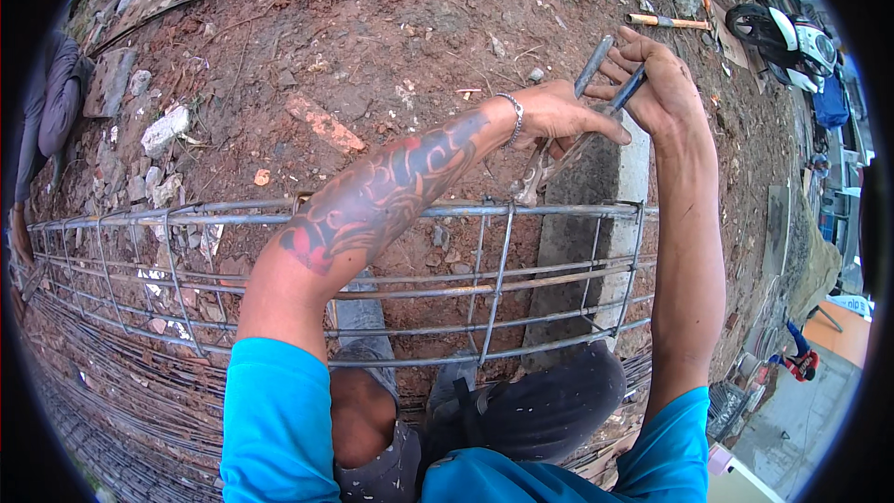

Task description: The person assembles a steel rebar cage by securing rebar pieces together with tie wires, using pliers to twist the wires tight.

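A pair of long-handled pincers slants over the top bar of a rebar cage. Its jaws are down at a stirrup joint, and its two dark handles spread apart at the upper end. My left hand, with a chain bracelet at the wrist, wraps the tool below the handles, thumb lying across it. My right hand is at the handle ends, fingers curled around one handle and partly hidden by it. Any tie wire at the jaws is too small to make out.
A concrete beam runs under the cage's right part. Broken brick and rubble lie on the soil. A wooden-handled tool and a motorbike are at upper right. Another person is at the far left.
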`<state>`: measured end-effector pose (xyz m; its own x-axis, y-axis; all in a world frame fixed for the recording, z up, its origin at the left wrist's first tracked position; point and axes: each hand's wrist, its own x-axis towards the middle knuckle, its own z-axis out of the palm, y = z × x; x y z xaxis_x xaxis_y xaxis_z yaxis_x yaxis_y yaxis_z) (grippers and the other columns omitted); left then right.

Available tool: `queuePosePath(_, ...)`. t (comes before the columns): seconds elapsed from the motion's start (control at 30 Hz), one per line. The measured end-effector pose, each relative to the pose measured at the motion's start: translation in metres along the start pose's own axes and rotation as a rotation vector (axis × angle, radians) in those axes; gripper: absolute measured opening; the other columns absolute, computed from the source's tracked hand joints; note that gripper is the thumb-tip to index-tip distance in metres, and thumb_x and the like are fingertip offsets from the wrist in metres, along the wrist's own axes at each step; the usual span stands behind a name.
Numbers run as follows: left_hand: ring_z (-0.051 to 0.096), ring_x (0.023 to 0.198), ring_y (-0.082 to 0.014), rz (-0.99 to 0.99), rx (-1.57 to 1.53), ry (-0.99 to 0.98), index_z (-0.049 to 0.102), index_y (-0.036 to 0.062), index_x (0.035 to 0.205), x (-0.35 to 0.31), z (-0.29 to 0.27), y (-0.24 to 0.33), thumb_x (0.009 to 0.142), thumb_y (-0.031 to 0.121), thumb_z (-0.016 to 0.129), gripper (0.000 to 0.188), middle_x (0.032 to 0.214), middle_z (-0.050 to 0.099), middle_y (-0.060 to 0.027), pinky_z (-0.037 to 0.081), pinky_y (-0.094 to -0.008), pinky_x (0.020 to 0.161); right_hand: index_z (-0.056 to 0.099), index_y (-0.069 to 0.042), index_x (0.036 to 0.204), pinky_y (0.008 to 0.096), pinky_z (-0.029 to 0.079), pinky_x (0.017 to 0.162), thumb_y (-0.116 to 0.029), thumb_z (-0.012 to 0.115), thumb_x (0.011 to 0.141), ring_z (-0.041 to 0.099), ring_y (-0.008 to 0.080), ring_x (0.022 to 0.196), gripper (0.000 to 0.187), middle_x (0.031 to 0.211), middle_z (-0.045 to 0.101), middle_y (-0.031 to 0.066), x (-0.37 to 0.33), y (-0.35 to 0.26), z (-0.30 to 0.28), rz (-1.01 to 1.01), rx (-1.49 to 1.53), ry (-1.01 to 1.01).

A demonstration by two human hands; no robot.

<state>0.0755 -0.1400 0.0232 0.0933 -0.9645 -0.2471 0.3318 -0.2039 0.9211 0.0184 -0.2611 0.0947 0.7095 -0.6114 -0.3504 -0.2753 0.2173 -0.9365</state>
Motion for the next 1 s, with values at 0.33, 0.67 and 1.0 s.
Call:
queuePosePath(0.33,0.053,0.052,-0.0103,-0.068,-0.004,0.044,0.053,0.0033,0.094,0.001,-0.008,-0.012,0.078,0.028,0.073,0.035,0.068,0.051,-0.0011,0.042,-0.0261,0.041,0.042,0.006,0.114,0.0457,0.057,0.072,-0.011,0.040,0.093,0.062,0.0303,0.089,0.027,0.101,0.055,0.0212,0.025,0.014,0.016,0.134,0.041,0.078)
queuePosePath(0.67,0.060,0.052,-0.0122,-0.159,-0.134,0.141,0.049,0.0038,0.086,0.009,-0.011,-0.009,0.084,0.015,0.061,0.016,0.068,0.055,-0.0031,0.055,-0.0283,0.046,0.042,0.004,0.124,0.0425,0.059,0.068,-0.027,0.035,0.100,0.066,0.0258,0.083,0.039,0.099,0.058,0.0162,0.052,0.030,0.037,0.216,-0.038,0.122)
queuePosePath(1.0,0.058,0.048,-0.0131,-0.206,-0.130,0.210,0.051,0.0037,0.089,0.017,-0.007,-0.021,0.083,0.017,0.061,0.018,0.064,0.058,-0.0043,0.046,-0.0272,0.038,0.036,0.000,0.132,0.0471,0.059,0.066,-0.030,0.034,0.102,0.064,0.0277,0.077,0.043,0.100,0.056,0.0202,0.075,0.051,0.033,0.350,0.034,0.163)
